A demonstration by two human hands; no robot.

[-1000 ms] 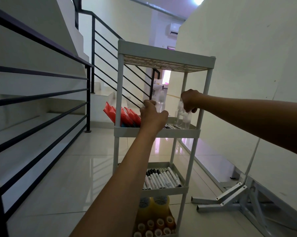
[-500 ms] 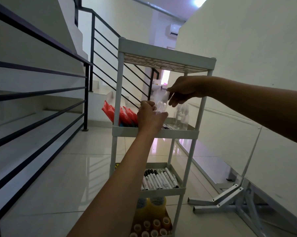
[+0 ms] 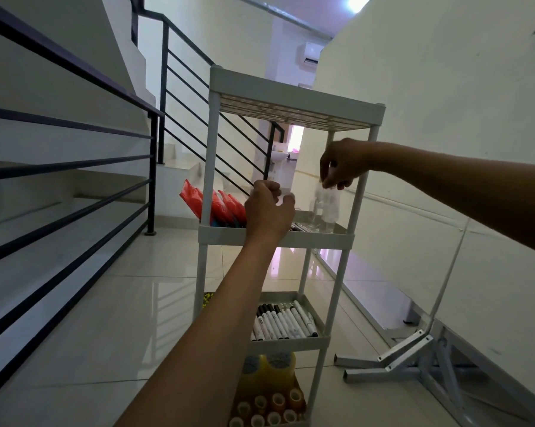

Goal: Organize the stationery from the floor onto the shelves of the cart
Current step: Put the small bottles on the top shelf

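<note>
Railing (image 3: pixel 75 167) stands far left of both hands. Left hand (image 3: pixel 267 211) hovers half-curled, apparently holding nothing, red packets (image 3: pixel 216 206) just left of it on the cart (image 3: pixel 275 238) shelf. Right hand (image 3: pixel 341 164) pinches a clear bottle (image 3: pixel 327 198), probably by its cap, directly beneath its fingers. Placing step; next, set it upright and release.

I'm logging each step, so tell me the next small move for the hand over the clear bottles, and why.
Probably lower the right hand and let go: its fingers pinch the top of a clear bottle that already seems upright beside another on the cart's second shelf.
</note>
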